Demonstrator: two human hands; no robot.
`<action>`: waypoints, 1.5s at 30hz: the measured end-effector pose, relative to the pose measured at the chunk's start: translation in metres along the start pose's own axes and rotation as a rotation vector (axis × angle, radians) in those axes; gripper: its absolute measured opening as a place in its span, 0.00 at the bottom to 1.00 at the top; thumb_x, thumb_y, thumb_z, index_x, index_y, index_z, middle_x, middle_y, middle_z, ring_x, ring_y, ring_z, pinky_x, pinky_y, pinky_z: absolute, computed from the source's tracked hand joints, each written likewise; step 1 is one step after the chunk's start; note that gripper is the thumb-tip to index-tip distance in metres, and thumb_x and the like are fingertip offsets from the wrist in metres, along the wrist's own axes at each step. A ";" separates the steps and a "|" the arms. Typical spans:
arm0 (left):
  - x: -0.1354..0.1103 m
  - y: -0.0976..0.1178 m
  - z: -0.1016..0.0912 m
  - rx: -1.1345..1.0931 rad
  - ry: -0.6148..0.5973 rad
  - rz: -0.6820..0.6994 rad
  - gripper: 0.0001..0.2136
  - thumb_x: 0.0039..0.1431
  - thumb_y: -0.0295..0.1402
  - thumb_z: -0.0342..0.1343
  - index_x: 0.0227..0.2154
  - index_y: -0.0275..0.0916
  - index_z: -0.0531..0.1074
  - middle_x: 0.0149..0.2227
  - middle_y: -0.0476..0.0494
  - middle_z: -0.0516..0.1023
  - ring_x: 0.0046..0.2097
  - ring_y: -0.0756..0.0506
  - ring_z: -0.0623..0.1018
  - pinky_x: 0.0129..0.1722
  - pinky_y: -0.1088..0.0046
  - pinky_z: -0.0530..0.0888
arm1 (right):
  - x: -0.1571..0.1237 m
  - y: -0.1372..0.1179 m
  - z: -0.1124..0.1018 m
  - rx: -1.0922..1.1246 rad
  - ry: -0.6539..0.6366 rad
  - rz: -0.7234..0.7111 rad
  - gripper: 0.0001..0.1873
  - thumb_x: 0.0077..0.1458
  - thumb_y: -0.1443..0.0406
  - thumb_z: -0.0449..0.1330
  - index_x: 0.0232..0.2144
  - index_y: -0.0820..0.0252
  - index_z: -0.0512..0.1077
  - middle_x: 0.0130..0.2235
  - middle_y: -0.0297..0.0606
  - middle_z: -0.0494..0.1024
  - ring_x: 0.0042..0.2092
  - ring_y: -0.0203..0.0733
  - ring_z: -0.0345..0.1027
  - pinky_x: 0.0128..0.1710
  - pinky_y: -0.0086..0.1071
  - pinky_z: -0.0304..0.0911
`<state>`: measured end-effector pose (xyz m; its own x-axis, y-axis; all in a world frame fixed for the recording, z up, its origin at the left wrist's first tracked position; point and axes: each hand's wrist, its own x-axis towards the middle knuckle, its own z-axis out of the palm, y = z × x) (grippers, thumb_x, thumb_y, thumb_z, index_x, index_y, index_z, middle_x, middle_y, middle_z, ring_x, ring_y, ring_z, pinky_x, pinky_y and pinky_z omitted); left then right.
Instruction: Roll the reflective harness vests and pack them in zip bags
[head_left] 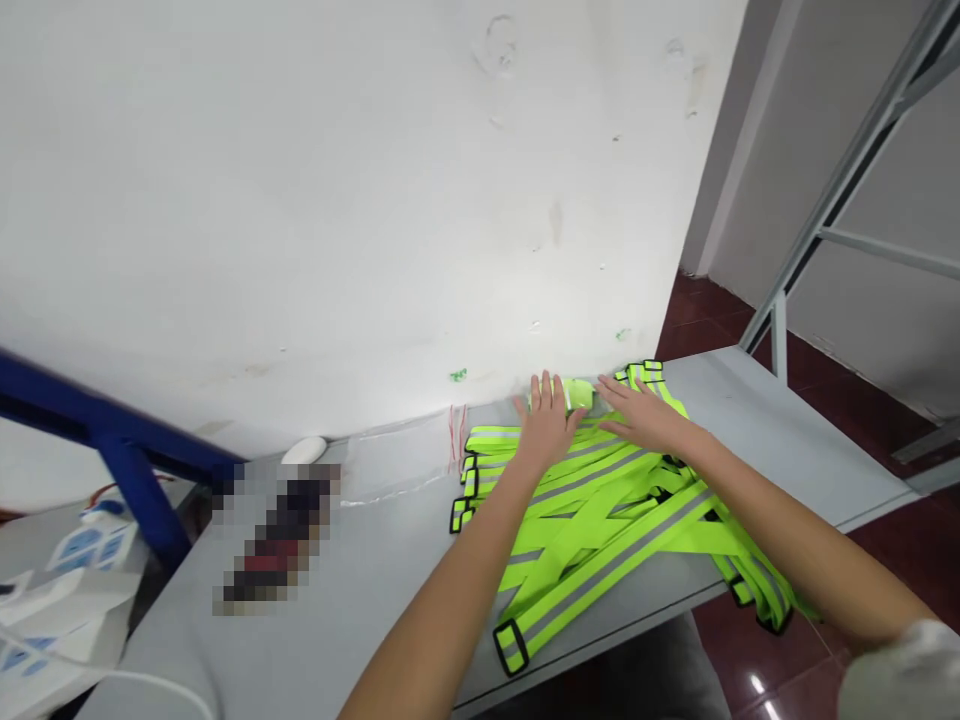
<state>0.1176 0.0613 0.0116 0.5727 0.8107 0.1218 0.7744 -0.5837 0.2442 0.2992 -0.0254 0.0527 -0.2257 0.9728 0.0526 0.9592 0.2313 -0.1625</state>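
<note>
A heap of neon-yellow reflective straps with grey stripes and black buckles lies across the table. Behind it, against the wall, is a small bagged roll of the same yellow strap. My left hand lies palm down on the left part of this roll, fingers stretched and spread. To the right, my right hand reaches over the back of the heap, fingers straight, its tips close to the roll's right end. Whether those tips touch it I cannot tell. Neither hand is closed around anything.
Clear plastic bags and thin red ties lie left of the heap. A white mouse and a blurred-out object are farther left. A white wall closes off the back. Some straps hang over the table's front edge.
</note>
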 end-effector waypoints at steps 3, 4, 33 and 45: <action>-0.032 0.043 -0.009 -0.121 -0.040 0.055 0.34 0.65 0.52 0.31 0.67 0.35 0.43 0.70 0.34 0.36 0.69 0.34 0.36 0.63 0.40 0.44 | -0.092 0.009 -0.014 0.198 0.272 0.206 0.27 0.64 0.52 0.47 0.60 0.55 0.62 0.64 0.42 0.61 0.63 0.50 0.56 0.61 0.46 0.54; -0.043 0.059 -0.008 -0.163 -0.079 0.103 0.33 0.65 0.53 0.32 0.67 0.38 0.45 0.70 0.37 0.36 0.69 0.34 0.35 0.63 0.41 0.45 | -0.123 0.011 -0.013 0.256 0.358 0.301 0.24 0.64 0.53 0.48 0.56 0.54 0.67 0.61 0.42 0.67 0.61 0.49 0.60 0.59 0.44 0.57; -0.028 0.111 0.052 -0.497 -0.023 0.425 0.20 0.64 0.30 0.43 0.58 0.47 0.64 0.62 0.42 0.63 0.60 0.37 0.62 0.58 0.51 0.62 | -0.152 -0.023 0.023 0.489 0.775 1.017 0.17 0.55 0.49 0.54 0.32 0.56 0.68 0.34 0.38 0.77 0.38 0.46 0.70 0.50 0.47 0.56; -0.030 0.112 0.060 -0.467 0.095 0.427 0.22 0.64 0.26 0.44 0.58 0.51 0.66 0.60 0.44 0.65 0.56 0.40 0.67 0.55 0.57 0.65 | -0.135 -0.007 0.018 0.985 0.715 1.001 0.18 0.43 0.52 0.65 0.28 0.61 0.72 0.25 0.35 0.75 0.27 0.38 0.66 0.29 0.32 0.60</action>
<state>0.2035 -0.0308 -0.0221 0.7619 0.5238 0.3809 0.2718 -0.7925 0.5460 0.3195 -0.1581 0.0290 0.8045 0.5891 -0.0756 0.1168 -0.2817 -0.9524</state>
